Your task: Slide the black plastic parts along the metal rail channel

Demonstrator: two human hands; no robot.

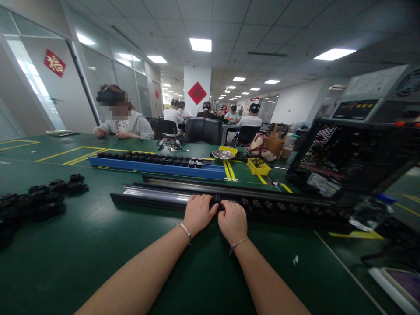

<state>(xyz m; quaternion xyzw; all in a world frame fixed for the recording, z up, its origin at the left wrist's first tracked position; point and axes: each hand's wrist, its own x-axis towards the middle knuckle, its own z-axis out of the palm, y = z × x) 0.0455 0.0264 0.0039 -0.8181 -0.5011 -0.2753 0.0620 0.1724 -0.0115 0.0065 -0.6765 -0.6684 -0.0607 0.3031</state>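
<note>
My left hand (pixel 198 214) and my right hand (pixel 232 221) are close together over a long black channel (pixel 147 199) with a shiny metal inside. Between them is a small black round part (pixel 215 200), gripped by the curled fingers of both hands at the channel's near wall. Fingertips hide how the part sits in the channel. To the right of my hands, a row of similar black parts (pixel 278 207) fills the channel. Just behind runs a second dark rail (pixel 183 183).
Loose black parts (pixel 42 199) lie in a cluster at left. A blue channel (pixel 147 166) with black parts stands farther back, near a metal bowl (pixel 223 154) and a yellow tray (pixel 258 167). An open computer case (pixel 328 162) stands at right. Across the table sits a person (pixel 131 124).
</note>
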